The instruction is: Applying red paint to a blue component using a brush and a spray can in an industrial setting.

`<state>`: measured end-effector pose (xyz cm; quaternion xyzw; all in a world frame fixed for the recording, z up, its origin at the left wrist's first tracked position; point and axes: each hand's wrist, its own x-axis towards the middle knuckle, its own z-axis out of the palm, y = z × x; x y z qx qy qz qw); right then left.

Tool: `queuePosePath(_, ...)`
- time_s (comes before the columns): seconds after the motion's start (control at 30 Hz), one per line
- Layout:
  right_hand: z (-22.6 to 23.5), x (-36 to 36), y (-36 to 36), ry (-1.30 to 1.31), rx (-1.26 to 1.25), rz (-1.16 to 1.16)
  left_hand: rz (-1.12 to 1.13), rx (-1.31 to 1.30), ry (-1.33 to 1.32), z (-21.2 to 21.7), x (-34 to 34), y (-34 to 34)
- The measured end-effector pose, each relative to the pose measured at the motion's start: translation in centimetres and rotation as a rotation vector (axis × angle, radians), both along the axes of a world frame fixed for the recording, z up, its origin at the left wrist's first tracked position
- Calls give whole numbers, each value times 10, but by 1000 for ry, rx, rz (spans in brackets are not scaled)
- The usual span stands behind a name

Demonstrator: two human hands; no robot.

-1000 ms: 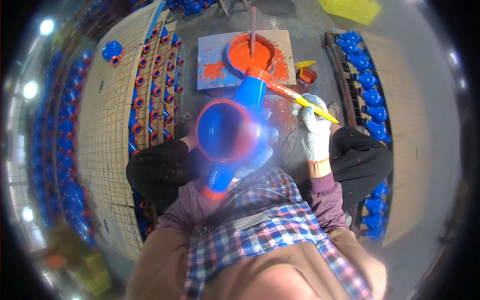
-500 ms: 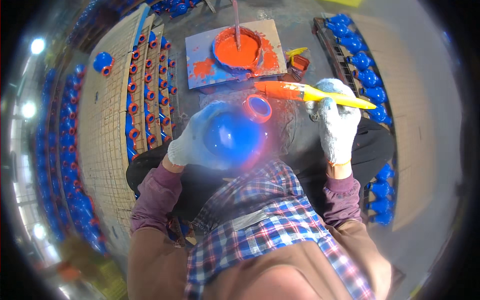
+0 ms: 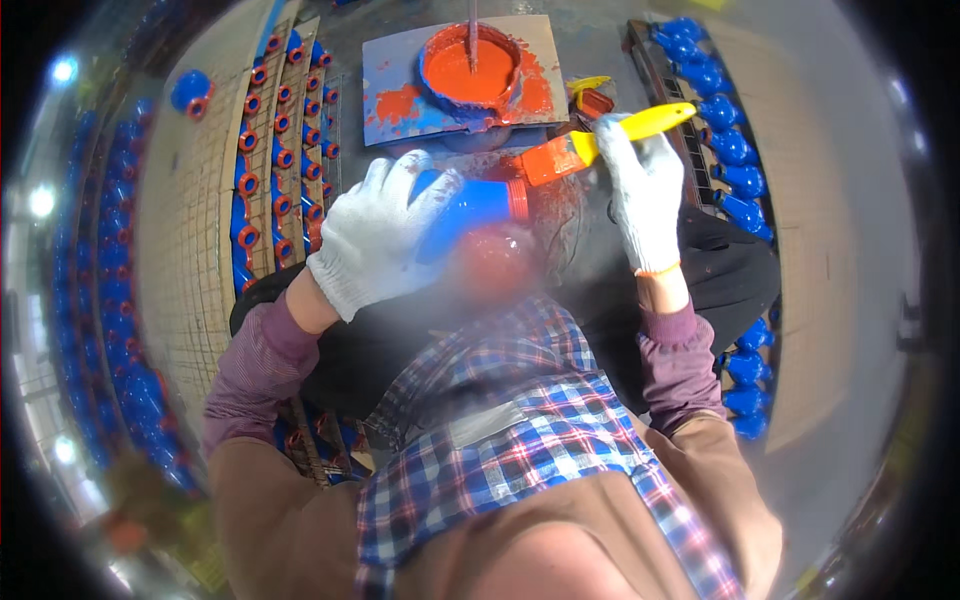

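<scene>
My left hand (image 3: pixel 375 235), in a white knit glove, is wrapped round a glossy blue vase (image 3: pixel 465 205) lying on its side. The vase's red ridged mouth (image 3: pixel 518 199) points right; a hazy reddish blur covers the area below it. My right hand (image 3: pixel 640 190), gloved too, grips a flat paintbrush (image 3: pixel 655 120) by its yellow handle. The orange-red bristles (image 3: pixel 550 161) are just above the vase's mouth; whether they touch it I cannot tell. Beyond stands a bowl (image 3: pixel 428 85) of orange-red paint with a stick (image 3: pixel 473 30) in it, on a paint-spattered board (image 3: pixel 390 65).
Racks of blue vases with red mouths (image 3: pixel 285 160) stand at the left, beside a wire-mesh panel (image 3: pixel 190 220) carrying one vase (image 3: pixel 190 90). More blue vases (image 3: pixel 730 145) line a board (image 3: pixel 810 240) at the right. A small red container (image 3: pixel 597 103) sits beside the paint board.
The vase has turned in my left hand, so its mouth now faces right rather than up toward me. The brush has tilted, bristles lower and handle higher, and come nearer the mouth.
</scene>
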<state>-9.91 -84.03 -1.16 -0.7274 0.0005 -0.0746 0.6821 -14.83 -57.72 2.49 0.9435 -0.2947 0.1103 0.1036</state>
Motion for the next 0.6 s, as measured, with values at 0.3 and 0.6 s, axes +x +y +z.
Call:
queuePosePath(0.3,-1,-21,8,-117,16,121,18,-140,307,-14,7,15)
queuePosePath(0.6,-17,-12,-7,-25,91,191,172,-1223,1345,-60,-5,22)
